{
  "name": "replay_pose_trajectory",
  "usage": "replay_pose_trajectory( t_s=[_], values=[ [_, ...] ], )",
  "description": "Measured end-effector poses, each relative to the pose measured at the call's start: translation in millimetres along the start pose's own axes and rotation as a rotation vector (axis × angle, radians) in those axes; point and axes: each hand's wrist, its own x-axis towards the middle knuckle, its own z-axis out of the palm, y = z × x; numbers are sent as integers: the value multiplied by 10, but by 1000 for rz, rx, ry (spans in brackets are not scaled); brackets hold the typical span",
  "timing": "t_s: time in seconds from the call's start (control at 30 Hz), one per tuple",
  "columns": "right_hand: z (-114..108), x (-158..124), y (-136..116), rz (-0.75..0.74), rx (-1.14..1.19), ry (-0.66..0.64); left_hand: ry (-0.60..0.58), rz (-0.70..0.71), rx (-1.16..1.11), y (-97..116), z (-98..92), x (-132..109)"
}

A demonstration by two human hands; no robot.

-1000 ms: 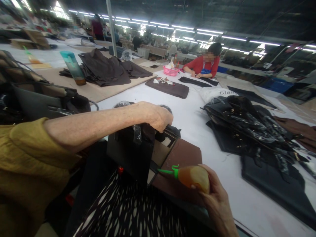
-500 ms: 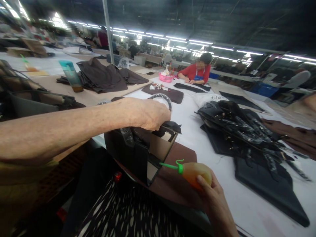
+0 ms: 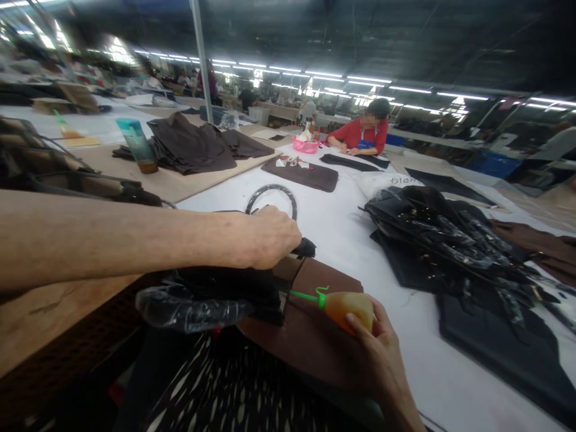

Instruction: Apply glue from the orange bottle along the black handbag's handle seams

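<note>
My left hand (image 3: pixel 270 237) is closed on the top edge of a black handbag (image 3: pixel 234 288), which lies tipped over on a brown leather sheet (image 3: pixel 315 324). The bag's round black handle (image 3: pixel 272 195) arcs up behind my knuckles, and a plastic-wrapped part (image 3: pixel 189 309) sticks out to the left. My right hand (image 3: pixel 382 354) grips an orange squeeze bottle (image 3: pixel 348 306) with a green nozzle. The nozzle tip points at the bag's open side, close to it.
A heap of black plastic-wrapped bags (image 3: pixel 441 234) lies to the right on the white table (image 3: pixel 342 228). Brown fabric (image 3: pixel 193 144) and a teal bottle (image 3: pixel 137 144) sit on the far left board. A person in red (image 3: pixel 366 132) works at the far end beside a pink basket (image 3: pixel 306 145).
The bag has gone from standing upright to lying tipped low on the brown sheet, with my left hand lowering with it. The squeeze bottle stays close to the bag's open side.
</note>
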Motion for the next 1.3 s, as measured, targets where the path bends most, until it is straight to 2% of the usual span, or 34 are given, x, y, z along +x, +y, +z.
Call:
replay_pose_trajectory(
  t_s=[0.3,0.63,0.83,0.97,1.17,1.3],
  values=[
    [58,72,-14,-61,-45,-51,170,-46,22,114,333,-166],
    [103,115,46,-67,-49,-66,247,-77,4,227,481,-286],
    [82,110,1,-55,-69,-72,335,-90,-2,252,594,-300],
    [82,95,-21,-48,-71,-97,344,-108,-4,266,626,-331],
    [28,80,40,-24,-95,-107,268,-108,-40,307,566,-404],
    [-29,53,58,-5,-119,-109,292,-114,-37,335,606,-438]
  ],
)
